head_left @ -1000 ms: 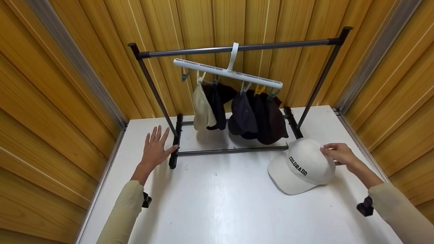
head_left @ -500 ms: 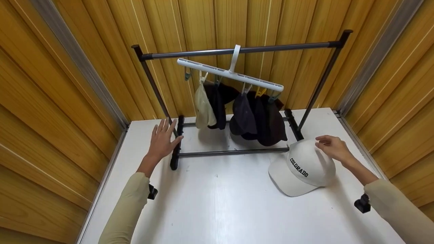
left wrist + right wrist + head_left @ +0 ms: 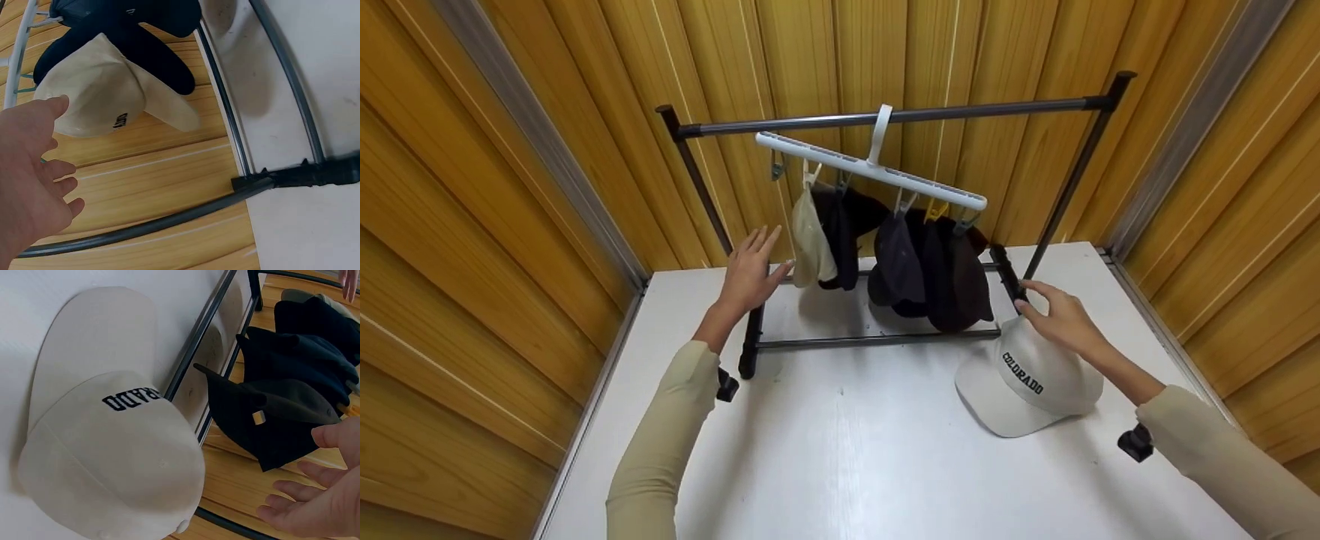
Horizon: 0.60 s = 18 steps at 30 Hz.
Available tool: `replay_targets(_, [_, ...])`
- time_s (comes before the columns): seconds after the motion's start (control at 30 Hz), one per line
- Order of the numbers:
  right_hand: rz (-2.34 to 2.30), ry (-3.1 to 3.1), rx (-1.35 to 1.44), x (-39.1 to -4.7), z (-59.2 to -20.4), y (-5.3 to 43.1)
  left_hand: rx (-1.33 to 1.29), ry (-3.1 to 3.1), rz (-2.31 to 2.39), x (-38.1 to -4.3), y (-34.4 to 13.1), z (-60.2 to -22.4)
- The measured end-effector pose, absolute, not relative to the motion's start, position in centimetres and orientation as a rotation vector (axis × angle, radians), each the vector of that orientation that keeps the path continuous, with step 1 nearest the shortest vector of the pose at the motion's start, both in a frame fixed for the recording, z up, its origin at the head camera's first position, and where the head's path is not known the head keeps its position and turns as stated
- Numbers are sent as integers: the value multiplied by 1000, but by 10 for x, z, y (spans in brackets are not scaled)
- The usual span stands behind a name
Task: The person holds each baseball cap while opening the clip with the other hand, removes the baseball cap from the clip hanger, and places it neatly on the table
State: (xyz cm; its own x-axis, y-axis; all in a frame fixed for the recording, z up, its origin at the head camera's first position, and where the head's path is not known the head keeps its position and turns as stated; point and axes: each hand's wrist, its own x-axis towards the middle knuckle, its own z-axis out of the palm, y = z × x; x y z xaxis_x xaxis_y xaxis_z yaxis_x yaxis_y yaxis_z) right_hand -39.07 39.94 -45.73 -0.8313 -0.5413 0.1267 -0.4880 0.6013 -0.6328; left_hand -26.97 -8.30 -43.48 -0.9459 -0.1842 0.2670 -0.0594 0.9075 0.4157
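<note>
My left hand (image 3: pixel 750 271), fingers spread and holding nothing, is beside the rack's left post, near a cream cap (image 3: pixel 812 244) that hangs at the left. In the left wrist view its thumb overlaps this cap. My right hand (image 3: pixel 1061 319) is raised over the white COLORADO cap (image 3: pixel 1039 364) on the table. Its fingers are parted, with nothing between them. Ahead of them, in the right wrist view, hangs a black cap (image 3: pixel 264 413) with a small tag. Several dark caps (image 3: pixel 901 262) hang from the white clip hanger (image 3: pixel 847 161), whose right end slopes down.
The hanger hooks over the top bar (image 3: pixel 990 112) of a dark metal rack. A spare green clip (image 3: pixel 777 171) dangles at the hanger's left end; a yellow clip (image 3: pixel 935 211) grips a dark cap. Wood-look walls (image 3: pixel 585 187) enclose the white table (image 3: pixel 840 465).
My right hand has left the white cap's crown and moved left and forward. The left hand has risen and shifted right toward the hanging cream cap. The white cap stays put.
</note>
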Motion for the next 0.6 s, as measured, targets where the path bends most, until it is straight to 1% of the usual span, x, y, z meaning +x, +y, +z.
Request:
replay_targets(0.27, [-1093, 2776, -1092, -377, -449, 370, 195, -2657, -821, -297, -73, -415])
replay_targets(0.5, [-1102, 2745, -1155, -364, -445, 348, 120, -2399, -1228, -324, -67, -404])
replay_targets(0.6, [-1121, 2742, -1170, -361, -445, 339, 148, -2322, -1372, -334, -61, -398])
